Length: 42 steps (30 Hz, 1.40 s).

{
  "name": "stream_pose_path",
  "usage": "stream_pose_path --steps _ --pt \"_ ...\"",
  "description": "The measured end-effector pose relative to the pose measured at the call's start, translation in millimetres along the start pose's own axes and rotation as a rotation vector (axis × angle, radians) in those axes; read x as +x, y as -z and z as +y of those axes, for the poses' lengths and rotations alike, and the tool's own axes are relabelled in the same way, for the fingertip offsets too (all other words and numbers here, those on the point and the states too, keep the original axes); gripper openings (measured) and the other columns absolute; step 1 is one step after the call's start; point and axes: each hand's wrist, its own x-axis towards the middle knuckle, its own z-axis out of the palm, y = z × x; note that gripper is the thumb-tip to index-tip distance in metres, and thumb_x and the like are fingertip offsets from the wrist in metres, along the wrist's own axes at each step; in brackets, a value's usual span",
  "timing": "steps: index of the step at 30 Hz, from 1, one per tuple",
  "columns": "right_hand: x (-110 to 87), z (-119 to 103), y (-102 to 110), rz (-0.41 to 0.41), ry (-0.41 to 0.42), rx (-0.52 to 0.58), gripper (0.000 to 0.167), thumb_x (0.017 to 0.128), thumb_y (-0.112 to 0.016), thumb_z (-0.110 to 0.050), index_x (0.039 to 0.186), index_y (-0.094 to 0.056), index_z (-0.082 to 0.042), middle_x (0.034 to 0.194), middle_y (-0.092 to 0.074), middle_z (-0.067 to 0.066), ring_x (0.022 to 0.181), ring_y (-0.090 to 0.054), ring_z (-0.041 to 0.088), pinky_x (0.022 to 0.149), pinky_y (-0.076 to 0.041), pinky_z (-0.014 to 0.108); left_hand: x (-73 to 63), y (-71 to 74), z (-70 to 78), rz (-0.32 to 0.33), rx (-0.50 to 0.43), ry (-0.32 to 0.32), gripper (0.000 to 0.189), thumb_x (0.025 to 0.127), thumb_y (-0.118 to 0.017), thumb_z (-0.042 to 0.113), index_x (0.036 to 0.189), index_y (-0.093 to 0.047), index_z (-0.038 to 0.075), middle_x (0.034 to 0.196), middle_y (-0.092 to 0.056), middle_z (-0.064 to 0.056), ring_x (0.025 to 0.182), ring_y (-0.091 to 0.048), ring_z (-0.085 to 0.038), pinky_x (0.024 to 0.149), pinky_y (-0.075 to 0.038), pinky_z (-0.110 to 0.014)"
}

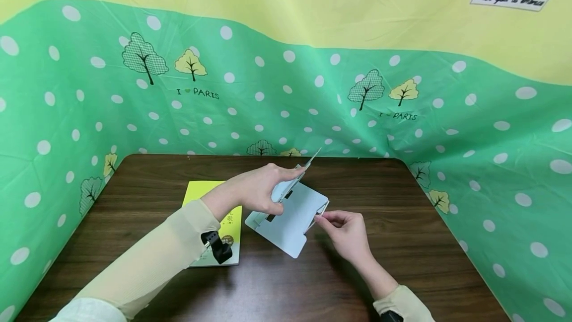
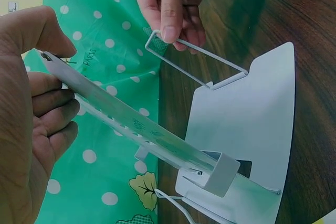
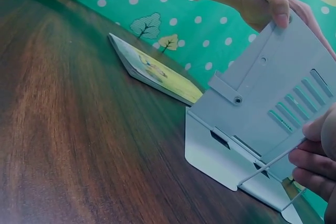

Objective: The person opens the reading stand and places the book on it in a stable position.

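Observation:
A pale blue-white folding book stand [image 1: 297, 217] lies with its base plate on the table, its slotted back plate [image 3: 273, 77] tilted up from the base. My left hand [image 1: 261, 188] grips the raised plate by its edge, thumb on one face and fingers on the other. At the right side of the base, my right hand [image 1: 348, 235] pinches a thin wire support leg [image 2: 212, 56] between thumb and fingers. The left wrist view shows this wire swung up off the base, hinged at its edge. Small clips [image 2: 223, 174] stick out near the plate's lower edge.
A yellow-covered book [image 1: 201, 190] lies flat left of the stand, partly hidden under my left forearm. The dark wooden table [image 1: 286, 292] is bordered at the back and sides by a green dotted cloth [image 1: 268, 78]. Black bands [image 1: 217, 246] sit on both wrists.

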Motion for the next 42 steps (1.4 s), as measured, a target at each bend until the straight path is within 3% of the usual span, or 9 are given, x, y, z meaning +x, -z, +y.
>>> stream_pose_path --steps 6,9,13,19,25,28,34,40,42 --pt "4.6 0 -4 -0.039 0.034 0.026 0.006 0.089 -0.087 -0.007 0.087 -0.083 -0.002 0.08 -0.078 0.0 0.068 -0.073 0.031 0.055 -0.054 0.022 0.2 -0.8 -0.4 0.008 0.005 -0.007 0.101 0.077 -0.073 0.014 0.168 -0.029 0.014 0.135 -0.065 0.001 0.042 -0.028 0.0 0.049 -0.042 -0.026" --pt "6.7 0 -6 -0.052 0.048 0.039 0.006 0.089 -0.086 -0.005 0.087 -0.083 0.0 0.08 -0.078 0.001 0.069 -0.073 0.036 0.056 -0.055 0.022 0.1 -0.9 -0.1 0.01 0.008 -0.005 0.102 0.077 -0.073 0.015 0.168 -0.028 0.016 0.145 -0.06 0.0 0.043 -0.03 0.0 0.05 -0.042 -0.027" --pt "10.0 1 -9 -0.066 0.068 0.06 0.006 0.089 -0.086 -0.003 0.088 -0.083 0.001 0.081 -0.078 0.002 0.071 -0.073 0.039 0.059 -0.057 0.023 0.6 -1.2 -0.4 0.012 0.009 -0.008 0.102 0.077 -0.074 0.015 0.168 -0.028 0.017 0.141 -0.063 0.0 0.046 -0.031 -0.002 0.051 -0.041 -0.027" --pt "15.0 1 -14 -0.082 0.086 0.075 0.006 0.09 -0.086 -0.005 0.087 -0.083 0.0 0.081 -0.078 0.001 0.073 -0.074 0.041 0.063 -0.059 0.024 1.3 -1.7 -1.1 0.006 0.009 -0.012 0.103 0.078 -0.073 0.015 0.169 -0.026 0.019 0.096 -0.064 -0.004 0.046 -0.028 -0.002 0.051 -0.04 -0.028" --pt "18.3 1 -16 -0.088 0.094 0.075 0.005 0.09 -0.085 -0.004 0.087 -0.083 -0.001 0.08 -0.078 0.002 0.073 -0.075 0.039 0.063 -0.059 0.024 0.5 -3.0 -0.3 0.011 0.026 0.002 0.103 0.077 -0.073 0.015 0.169 -0.027 0.02 0.148 -0.059 0.001 0.045 -0.024 -0.001 0.052 -0.04 -0.027" --pt "19.1 1 -18 -0.085 0.102 0.08 0.004 0.089 -0.085 -0.002 0.086 -0.082 0.0 0.08 -0.078 0.004 0.072 -0.075 0.036 0.063 -0.058 0.023 0.3 -3.4 -0.4 0.009 0.026 0.006 0.102 0.078 -0.074 0.016 0.169 -0.027 0.02 0.156 -0.052 0.002 0.044 -0.023 -0.001 0.051 -0.039 -0.027" --pt "19.8 -1 -21 -0.078 0.109 0.092 0.004 0.088 -0.085 0.001 0.085 -0.083 -0.002 0.08 -0.078 0.006 0.072 -0.076 0.034 0.061 -0.056 0.02 0.0 -3.8 1.1 0.002 0.019 0.009 0.101 0.079 -0.073 0.016 0.169 -0.028 0.019 0.106 -0.065 0.004 0.042 -0.023 -0.004 0.047 -0.037 -0.028" --pt "19.8 0 -23 -0.062 0.119 0.088 0.004 0.088 -0.084 0.004 0.085 -0.082 0.002 0.08 -0.078 0.006 0.071 -0.075 0.026 0.06 -0.055 0.02 2.2 -6.2 2.3 0.002 0.023 0.003 0.1 0.079 -0.074 0.015 0.168 -0.029 0.017 0.115 -0.068 0.001 0.041 -0.024 -0.004 0.045 -0.037 -0.028" --pt "19.9 1 -23 -0.06 0.117 0.086 0.004 0.088 -0.084 0.004 0.085 -0.082 0.003 0.08 -0.078 0.006 0.071 -0.075 0.025 0.06 -0.055 0.02 2.6 -6.9 3.0 -0.001 0.021 0.003 0.1 0.079 -0.074 0.015 0.168 -0.029 0.016 0.106 -0.066 -0.002 0.042 -0.023 -0.004 0.045 -0.037 -0.028"
